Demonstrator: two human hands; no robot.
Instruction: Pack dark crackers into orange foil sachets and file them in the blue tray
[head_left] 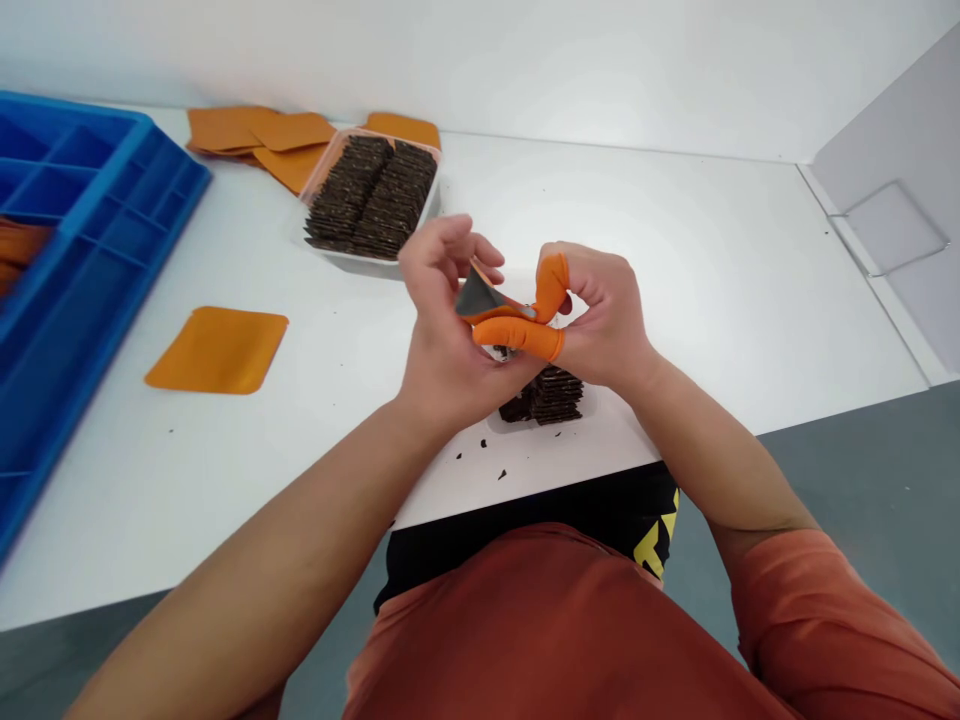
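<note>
My left hand [431,345] is closed around an orange pouch [484,298], whose mouth gapes and shows a grey lining. Orange finger covers [517,336] sit on the thumb and forefinger of my right hand [607,310]. Those two covered fingers pinch the edge of the pouch. Below my hands is a small clear tub [517,428] with a stack of thin dark squares [557,396], partly hidden by my wrists. Whether anything is inside the pouch cannot be made out.
A larger plastic tub [360,264] behind my left hand holds two rows of dark squares. Several orange pouches [232,130] lie beside it, and one flat pouch [221,350] lies at the left. A blue divided crate [169,190] borders the left; dark crumbs [503,474] dot the table.
</note>
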